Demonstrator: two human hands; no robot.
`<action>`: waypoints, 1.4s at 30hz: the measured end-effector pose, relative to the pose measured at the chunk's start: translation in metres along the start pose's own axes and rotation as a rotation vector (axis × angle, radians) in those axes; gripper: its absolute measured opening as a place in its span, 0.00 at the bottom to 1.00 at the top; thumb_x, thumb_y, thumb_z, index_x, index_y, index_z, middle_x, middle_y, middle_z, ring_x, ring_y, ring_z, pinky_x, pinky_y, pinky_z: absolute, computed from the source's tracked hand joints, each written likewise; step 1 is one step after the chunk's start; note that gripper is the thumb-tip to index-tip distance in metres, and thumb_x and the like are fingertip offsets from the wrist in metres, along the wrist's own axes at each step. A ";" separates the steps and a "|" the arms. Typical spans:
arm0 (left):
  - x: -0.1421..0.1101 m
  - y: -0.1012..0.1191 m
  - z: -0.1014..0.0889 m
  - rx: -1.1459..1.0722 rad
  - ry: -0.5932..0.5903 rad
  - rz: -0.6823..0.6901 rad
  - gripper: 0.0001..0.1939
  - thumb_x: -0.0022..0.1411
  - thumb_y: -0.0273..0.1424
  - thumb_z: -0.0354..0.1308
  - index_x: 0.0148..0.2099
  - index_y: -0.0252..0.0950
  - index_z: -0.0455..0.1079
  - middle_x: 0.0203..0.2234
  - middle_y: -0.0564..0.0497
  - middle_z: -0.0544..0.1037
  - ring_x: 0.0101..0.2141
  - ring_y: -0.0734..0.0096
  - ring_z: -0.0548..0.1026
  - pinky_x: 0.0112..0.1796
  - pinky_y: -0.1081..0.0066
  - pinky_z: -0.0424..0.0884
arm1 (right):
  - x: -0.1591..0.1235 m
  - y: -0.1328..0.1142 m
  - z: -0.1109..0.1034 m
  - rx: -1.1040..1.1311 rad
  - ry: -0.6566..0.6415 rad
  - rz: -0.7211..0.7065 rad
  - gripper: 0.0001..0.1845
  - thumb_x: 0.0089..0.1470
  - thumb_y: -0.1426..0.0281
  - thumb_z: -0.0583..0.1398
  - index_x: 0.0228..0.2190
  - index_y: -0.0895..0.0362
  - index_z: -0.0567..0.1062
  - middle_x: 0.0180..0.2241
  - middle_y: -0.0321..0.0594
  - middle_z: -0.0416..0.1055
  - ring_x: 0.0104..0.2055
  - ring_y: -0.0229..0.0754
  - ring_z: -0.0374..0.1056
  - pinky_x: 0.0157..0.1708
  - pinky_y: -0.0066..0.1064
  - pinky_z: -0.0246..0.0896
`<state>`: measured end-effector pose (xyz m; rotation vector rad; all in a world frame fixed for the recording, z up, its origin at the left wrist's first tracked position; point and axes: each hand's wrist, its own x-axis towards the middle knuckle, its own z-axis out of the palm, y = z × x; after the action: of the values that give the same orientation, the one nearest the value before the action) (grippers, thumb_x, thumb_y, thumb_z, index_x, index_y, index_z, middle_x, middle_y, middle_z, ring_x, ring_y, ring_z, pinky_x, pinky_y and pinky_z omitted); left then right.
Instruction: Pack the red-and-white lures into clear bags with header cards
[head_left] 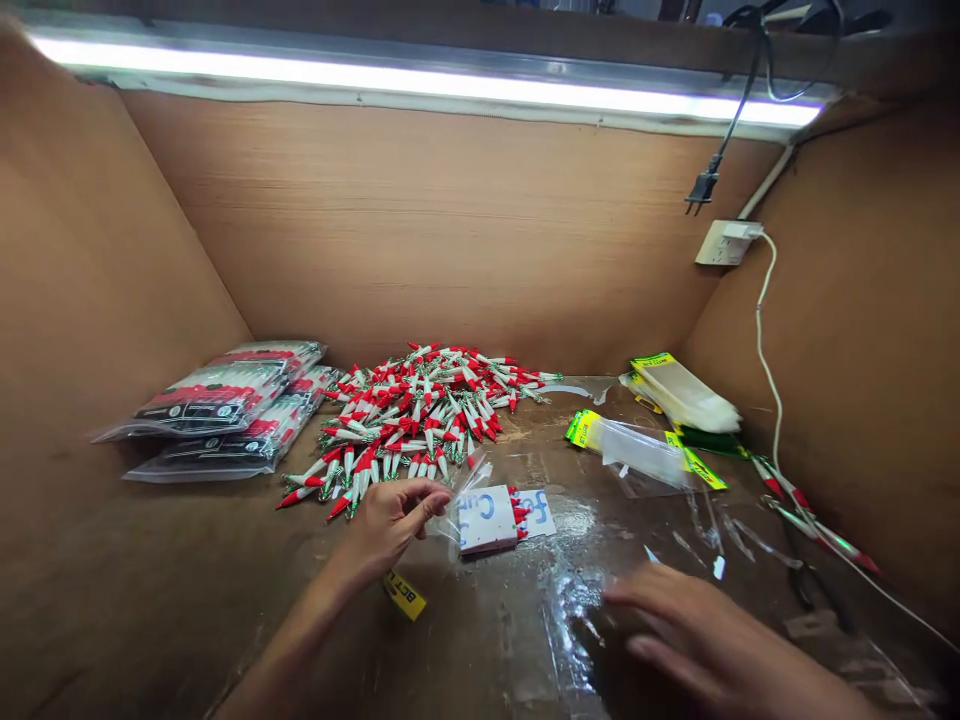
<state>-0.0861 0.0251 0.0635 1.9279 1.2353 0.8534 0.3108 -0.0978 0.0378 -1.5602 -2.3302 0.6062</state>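
Observation:
My left hand (405, 515) pinches the edge of a clear plastic bag (466, 492) between thumb and fingers. A yellow header label (406, 596) printed in black hangs beneath that hand. Touching the bag, on the tabletop, is a folded white card sleeve (487, 520) with blue handwriting. Red tips of several fishing lures (517, 512) stick out of its right side. Lower right, my right hand (675, 620) hovers over the table, slightly blurred, thumb and fingers apart and holding nothing. Behind the left hand lies a large heap of red-and-white fishing lures (420, 410) with green ends.
Filled plastic packs (217, 400) are stacked at left. Yellow-headed clear bags (637, 450) lie right of centre, with another stack (682, 390) behind. Loose lures (817, 530), a white cable (759, 310) and plastic scraps are at right. A black plug (703, 188) hangs overhead.

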 end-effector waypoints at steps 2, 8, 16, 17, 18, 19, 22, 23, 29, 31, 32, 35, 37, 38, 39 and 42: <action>-0.004 0.002 -0.008 0.186 0.087 0.096 0.14 0.67 0.43 0.58 0.40 0.41 0.80 0.31 0.51 0.82 0.29 0.67 0.77 0.31 0.74 0.69 | 0.051 -0.028 0.004 0.007 -0.076 -0.192 0.29 0.63 0.56 0.56 0.63 0.44 0.64 0.65 0.39 0.61 0.66 0.51 0.58 0.64 0.46 0.56; -0.024 -0.007 -0.026 0.584 0.201 0.256 0.11 0.69 0.39 0.56 0.45 0.43 0.78 0.35 0.48 0.82 0.36 0.62 0.79 0.38 0.72 0.69 | 0.186 -0.078 0.047 -0.090 -0.107 -0.379 0.59 0.47 0.48 0.67 0.68 0.64 0.50 0.68 0.60 0.50 0.69 0.63 0.47 0.67 0.53 0.38; -0.049 -0.023 0.012 0.812 -0.066 0.537 0.13 0.71 0.26 0.51 0.52 0.42 0.73 0.40 0.46 0.81 0.42 0.60 0.77 0.47 0.61 0.69 | 0.122 -0.035 -0.002 -0.037 -0.399 -0.484 0.48 0.40 0.81 0.61 0.62 0.40 0.65 0.70 0.34 0.48 0.72 0.59 0.40 0.67 0.56 0.37; -0.052 -0.024 0.019 0.823 -0.104 0.545 0.14 0.70 0.24 0.52 0.53 0.42 0.72 0.42 0.47 0.80 0.44 0.59 0.76 0.49 0.59 0.69 | 0.107 -0.026 -0.007 -0.026 -0.398 -0.444 0.47 0.41 0.82 0.60 0.60 0.37 0.67 0.71 0.29 0.44 0.73 0.58 0.37 0.67 0.57 0.35; -0.055 -0.024 0.027 0.830 -0.128 0.529 0.16 0.69 0.23 0.52 0.55 0.42 0.71 0.45 0.46 0.79 0.46 0.58 0.76 0.51 0.57 0.68 | 0.092 -0.017 -0.010 -0.009 -0.381 -0.398 0.43 0.44 0.82 0.58 0.58 0.35 0.69 0.71 0.26 0.42 0.73 0.56 0.35 0.68 0.56 0.36; -0.058 -0.023 0.034 0.832 -0.139 0.492 0.18 0.68 0.22 0.54 0.57 0.42 0.70 0.48 0.46 0.78 0.48 0.56 0.75 0.52 0.55 0.68 | 0.079 -0.010 -0.009 0.014 -0.343 -0.343 0.39 0.49 0.81 0.57 0.57 0.35 0.71 0.71 0.25 0.40 0.73 0.54 0.35 0.68 0.55 0.38; -0.064 -0.014 0.060 0.828 -0.095 0.336 0.27 0.63 0.24 0.59 0.63 0.41 0.64 0.54 0.43 0.74 0.52 0.50 0.73 0.52 0.50 0.69 | 0.053 0.006 0.013 0.035 -0.121 -0.097 0.28 0.61 0.68 0.56 0.61 0.41 0.67 0.72 0.34 0.40 0.73 0.54 0.37 0.67 0.53 0.45; -0.065 -0.010 0.069 0.823 -0.075 0.294 0.27 0.62 0.26 0.60 0.63 0.42 0.63 0.55 0.43 0.73 0.52 0.49 0.72 0.51 0.50 0.70 | 0.048 0.008 0.024 0.017 -0.040 -0.004 0.30 0.61 0.62 0.57 0.64 0.45 0.63 0.72 0.40 0.40 0.72 0.55 0.39 0.66 0.54 0.46; -0.064 0.002 0.103 0.782 -0.013 0.158 0.10 0.69 0.25 0.52 0.46 0.40 0.74 0.41 0.45 0.77 0.42 0.57 0.77 0.42 0.58 0.73 | 0.034 0.005 0.067 -0.116 0.143 0.193 0.43 0.59 0.51 0.57 0.69 0.52 0.51 0.69 0.47 0.50 0.70 0.56 0.49 0.66 0.53 0.49; -0.064 0.005 0.105 0.747 0.006 0.116 0.07 0.70 0.29 0.53 0.44 0.39 0.73 0.39 0.45 0.76 0.40 0.58 0.76 0.41 0.61 0.73 | 0.028 0.004 0.065 -0.111 0.138 0.168 0.41 0.60 0.56 0.57 0.69 0.49 0.50 0.69 0.44 0.52 0.69 0.55 0.51 0.66 0.52 0.50; -0.063 0.007 0.106 0.732 0.022 0.094 0.07 0.69 0.32 0.55 0.46 0.39 0.72 0.39 0.45 0.75 0.40 0.57 0.75 0.40 0.60 0.73 | 0.025 0.005 0.063 -0.101 0.124 0.155 0.41 0.60 0.57 0.57 0.69 0.48 0.49 0.69 0.43 0.52 0.69 0.55 0.51 0.66 0.52 0.50; -0.054 0.018 0.114 0.751 0.098 0.039 0.24 0.63 0.42 0.62 0.57 0.38 0.67 0.44 0.42 0.73 0.45 0.51 0.73 0.43 0.57 0.72 | 0.019 0.009 0.057 -0.057 0.063 0.121 0.40 0.60 0.60 0.56 0.69 0.47 0.49 0.69 0.41 0.50 0.70 0.54 0.49 0.67 0.52 0.47; -0.045 0.022 0.122 0.793 0.145 0.016 0.25 0.61 0.41 0.64 0.57 0.39 0.67 0.46 0.42 0.73 0.46 0.49 0.71 0.44 0.54 0.70 | 0.018 0.011 0.056 -0.032 0.052 0.106 0.40 0.60 0.62 0.56 0.69 0.47 0.49 0.70 0.42 0.49 0.70 0.53 0.47 0.68 0.51 0.46; -0.041 0.023 0.126 0.802 0.156 0.007 0.20 0.63 0.38 0.63 0.55 0.39 0.70 0.45 0.43 0.73 0.46 0.50 0.72 0.44 0.55 0.70 | 0.018 0.013 0.057 -0.022 0.056 0.098 0.40 0.60 0.63 0.56 0.69 0.47 0.49 0.70 0.42 0.49 0.71 0.52 0.47 0.68 0.51 0.46; -0.039 0.022 0.128 0.799 0.159 0.003 0.13 0.65 0.34 0.61 0.51 0.40 0.72 0.43 0.43 0.74 0.45 0.52 0.72 0.44 0.56 0.70 | 0.017 0.015 0.057 -0.014 0.063 0.088 0.40 0.60 0.63 0.56 0.69 0.47 0.48 0.70 0.41 0.49 0.71 0.52 0.46 0.68 0.50 0.45; -0.039 0.015 0.132 0.746 0.138 0.033 0.08 0.68 0.26 0.54 0.45 0.40 0.74 0.41 0.45 0.76 0.42 0.57 0.74 0.42 0.60 0.71 | 0.014 0.020 0.059 -0.006 0.072 0.054 0.42 0.59 0.61 0.57 0.70 0.46 0.46 0.71 0.40 0.47 0.71 0.52 0.43 0.68 0.51 0.43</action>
<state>0.0155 -0.0418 -0.0028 2.4928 1.7847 0.5843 0.2953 -0.0894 -0.0231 -1.6250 -2.2459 0.5461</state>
